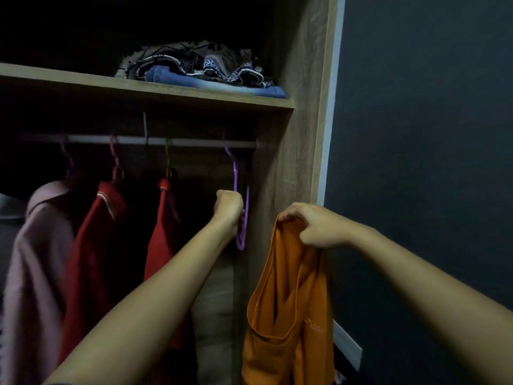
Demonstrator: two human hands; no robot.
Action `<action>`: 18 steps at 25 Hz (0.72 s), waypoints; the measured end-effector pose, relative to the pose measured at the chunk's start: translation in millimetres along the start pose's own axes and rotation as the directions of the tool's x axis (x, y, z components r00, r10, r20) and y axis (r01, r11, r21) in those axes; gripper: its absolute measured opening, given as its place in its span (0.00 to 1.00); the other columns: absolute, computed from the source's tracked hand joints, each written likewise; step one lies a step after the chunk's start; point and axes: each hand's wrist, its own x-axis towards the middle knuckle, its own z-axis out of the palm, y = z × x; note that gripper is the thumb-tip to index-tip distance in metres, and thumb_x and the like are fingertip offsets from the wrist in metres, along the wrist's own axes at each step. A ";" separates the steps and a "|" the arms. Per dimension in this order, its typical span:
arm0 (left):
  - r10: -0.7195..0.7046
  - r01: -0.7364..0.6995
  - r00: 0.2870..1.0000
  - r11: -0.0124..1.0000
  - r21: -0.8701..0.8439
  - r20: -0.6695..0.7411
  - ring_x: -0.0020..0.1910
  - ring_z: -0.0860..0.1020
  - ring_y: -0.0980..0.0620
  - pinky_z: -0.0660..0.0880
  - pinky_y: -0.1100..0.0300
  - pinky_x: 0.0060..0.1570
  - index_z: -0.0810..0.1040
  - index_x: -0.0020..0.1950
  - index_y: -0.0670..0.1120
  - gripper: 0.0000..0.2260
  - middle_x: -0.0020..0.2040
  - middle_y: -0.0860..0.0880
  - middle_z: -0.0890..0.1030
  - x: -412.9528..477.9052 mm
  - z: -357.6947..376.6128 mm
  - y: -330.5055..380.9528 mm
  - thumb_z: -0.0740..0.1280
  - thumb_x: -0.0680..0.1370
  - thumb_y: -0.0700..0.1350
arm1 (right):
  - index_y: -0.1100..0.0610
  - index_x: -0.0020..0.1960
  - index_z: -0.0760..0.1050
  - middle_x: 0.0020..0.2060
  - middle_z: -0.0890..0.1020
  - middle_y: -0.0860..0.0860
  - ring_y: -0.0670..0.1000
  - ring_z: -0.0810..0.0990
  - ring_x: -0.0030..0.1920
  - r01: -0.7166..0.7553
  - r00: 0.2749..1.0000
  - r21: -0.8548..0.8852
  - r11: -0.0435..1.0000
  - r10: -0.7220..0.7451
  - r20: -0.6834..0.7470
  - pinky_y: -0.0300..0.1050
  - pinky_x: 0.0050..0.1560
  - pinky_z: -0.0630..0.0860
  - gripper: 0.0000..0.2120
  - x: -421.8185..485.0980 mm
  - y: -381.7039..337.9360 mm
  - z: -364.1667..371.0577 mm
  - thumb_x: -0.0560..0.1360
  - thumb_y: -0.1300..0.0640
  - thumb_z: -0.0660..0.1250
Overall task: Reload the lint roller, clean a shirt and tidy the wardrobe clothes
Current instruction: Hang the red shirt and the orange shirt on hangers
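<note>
An orange shirt (288, 307) hangs down in front of the wardrobe's right side panel, pinched at its top by my right hand (313, 226). Left of it, my left hand (229, 208) is closed around the lower part of an empty purple hanger (241, 218), whose hook sits on the metal rail (155, 140) at its right end. No lint roller is in view.
On the rail hang a pale mauve garment (36, 268) and two red garments (102, 245), (163, 232). The wooden shelf (83, 84) above carries a folded pile of patterned cloth and blue jeans (200, 70). A dark wall (416, 162) stands to the right.
</note>
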 end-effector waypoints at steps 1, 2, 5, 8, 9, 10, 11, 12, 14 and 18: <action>0.039 -0.034 0.995 0.997 0.062 -0.087 0.42 0.80 0.41 0.80 0.50 0.39 0.72 0.56 0.39 0.14 0.45 0.39 0.79 -12.7 -15.2 -5.3 0.54 0.74 0.39 | 0.52 0.67 0.68 0.64 0.68 0.49 0.51 0.68 0.63 0.003 1.000 0.006 1.000 -0.003 0.006 0.43 0.57 0.72 0.27 0.2 -0.1 5.9 0.70 0.68 0.61; 0.118 -0.100 0.983 0.986 0.131 -0.137 0.47 0.79 0.39 0.78 0.47 0.47 0.72 0.54 0.42 0.11 0.48 0.39 0.79 -23.3 -29.8 -12.2 0.56 0.75 0.42 | 0.52 0.67 0.68 0.65 0.68 0.50 0.51 0.68 0.64 0.002 1.000 0.018 1.000 -0.002 0.002 0.43 0.57 0.71 0.27 0.6 0.4 11.0 0.70 0.68 0.61; 0.374 -0.291 0.912 0.880 0.375 -0.169 0.47 0.77 0.41 0.71 0.53 0.47 0.71 0.54 0.45 0.08 0.45 0.43 0.78 -62.9 -72.0 -29.5 0.58 0.79 0.47 | 0.53 0.68 0.67 0.65 0.67 0.51 0.52 0.66 0.65 0.002 1.000 0.052 0.999 -0.001 -0.028 0.43 0.55 0.70 0.27 -2.3 -3.6 19.7 0.71 0.67 0.61; 0.491 -0.347 0.838 0.817 0.460 -0.240 0.43 0.75 0.44 0.64 0.58 0.42 0.75 0.56 0.43 0.10 0.42 0.45 0.77 -89.4 -110.3 -50.1 0.57 0.80 0.44 | 0.55 0.69 0.66 0.67 0.67 0.53 0.54 0.67 0.66 -0.004 0.992 0.097 0.995 0.017 -0.127 0.43 0.57 0.71 0.27 -4.6 -8.3 24.4 0.72 0.68 0.60; 0.507 -0.359 0.823 0.813 0.458 -0.256 0.42 0.74 0.46 0.64 0.59 0.42 0.76 0.56 0.44 0.09 0.41 0.46 0.77 -95.3 -123.0 -56.2 0.58 0.80 0.44 | 0.55 0.69 0.66 0.67 0.67 0.53 0.54 0.68 0.65 -0.003 0.986 0.150 0.989 0.028 -0.162 0.39 0.53 0.71 0.27 -4.7 -9.9 24.6 0.72 0.69 0.59; 0.524 -0.377 0.807 0.812 0.446 -0.272 0.41 0.74 0.47 0.65 0.59 0.42 0.77 0.56 0.45 0.09 0.41 0.47 0.78 -102.1 -136.6 -62.4 0.59 0.80 0.44 | 0.56 0.69 0.66 0.67 0.67 0.53 0.53 0.70 0.61 0.003 0.981 0.219 0.976 0.039 -0.189 0.35 0.46 0.70 0.27 -5.1 -12.5 25.4 0.72 0.70 0.58; 0.547 -0.415 0.794 0.806 0.422 -0.265 0.41 0.75 0.50 0.67 0.59 0.44 0.78 0.56 0.46 0.09 0.42 0.48 0.80 -106.4 -150.8 -69.7 0.60 0.80 0.44 | 0.56 0.69 0.66 0.66 0.68 0.53 0.51 0.71 0.57 0.005 0.975 0.298 0.955 0.062 -0.215 0.32 0.41 0.69 0.27 -3.8 -13.8 26.3 0.72 0.70 0.58; 0.572 -0.459 0.781 0.797 0.392 -0.249 0.43 0.77 0.54 0.70 0.60 0.47 0.78 0.56 0.47 0.09 0.45 0.48 0.81 -110.5 -164.6 -76.1 0.61 0.79 0.44 | 0.56 0.69 0.66 0.66 0.69 0.53 0.49 0.72 0.52 0.003 0.965 0.379 0.925 0.096 -0.243 0.31 0.37 0.68 0.27 -1.2 -15.0 27.0 0.72 0.71 0.57; 0.586 -0.500 0.778 0.795 0.343 -0.226 0.47 0.77 0.63 0.72 0.63 0.53 0.78 0.58 0.47 0.11 0.51 0.49 0.81 -121.6 -194.5 -87.3 0.63 0.78 0.45 | 0.56 0.69 0.67 0.58 0.75 0.53 0.47 0.74 0.40 -0.007 0.947 0.539 0.842 0.178 -0.267 0.30 0.30 0.70 0.28 3.7 -18.2 28.5 0.71 0.73 0.54; 0.553 -0.445 0.813 0.792 0.418 -0.184 0.46 0.78 0.55 0.69 0.79 0.45 0.77 0.59 0.43 0.11 0.54 0.37 0.82 -133.4 -242.9 -100.4 0.64 0.78 0.38 | 0.58 0.69 0.68 0.35 0.76 0.52 0.48 0.71 0.22 0.022 0.926 0.722 0.691 0.258 -0.276 0.32 0.21 0.64 0.32 12.2 -21.1 26.9 0.68 0.75 0.51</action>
